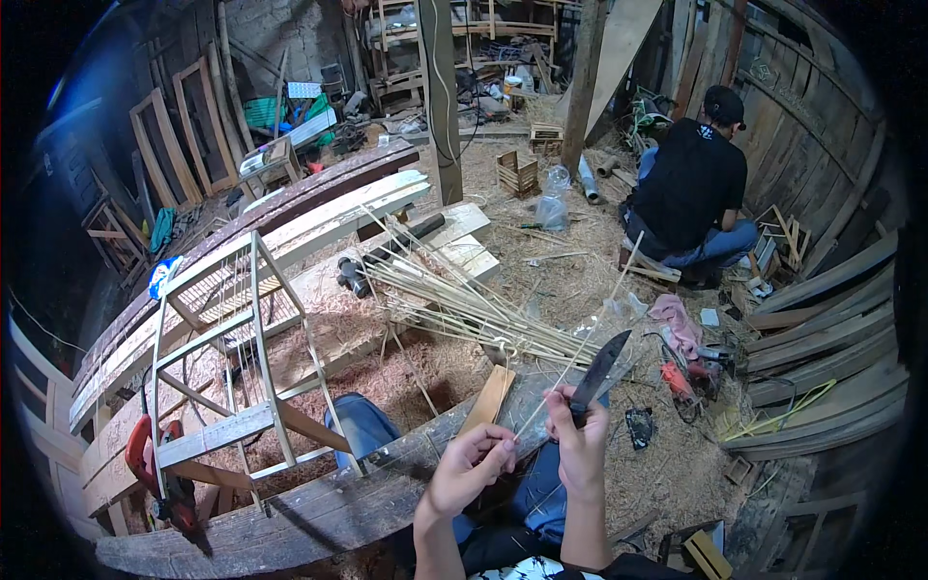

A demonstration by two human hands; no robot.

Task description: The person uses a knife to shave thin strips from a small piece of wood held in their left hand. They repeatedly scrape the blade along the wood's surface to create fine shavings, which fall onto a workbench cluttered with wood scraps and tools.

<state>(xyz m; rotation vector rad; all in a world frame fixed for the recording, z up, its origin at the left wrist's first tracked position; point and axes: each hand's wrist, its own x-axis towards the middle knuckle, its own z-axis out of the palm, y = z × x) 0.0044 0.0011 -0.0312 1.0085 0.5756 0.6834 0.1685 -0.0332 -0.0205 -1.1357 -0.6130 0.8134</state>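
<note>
My left hand (472,469) pinches the lower end of a thin pale wooden strip (620,280), which slants up and away to the right. Closed around the handle of a knife (601,365), my right hand (580,447) holds its broad dark blade pointing up and to the right. The strip passes by the fingers of my right hand, close to the blade; whether the edge touches it, I cannot tell. Just beyond both hands, a bundle of similar strips (483,314) lies fanned across the bench. A short flat piece of wood (489,396) rests beside my left hand.
A slatted wooden frame (259,333) stands on the left bench (290,517), near a red power tool (145,454). A hammer (354,277) lies behind the strips. At the right are a seated person (691,188), a pink cloth (677,324) and stacked boards (831,358). Shavings cover the floor.
</note>
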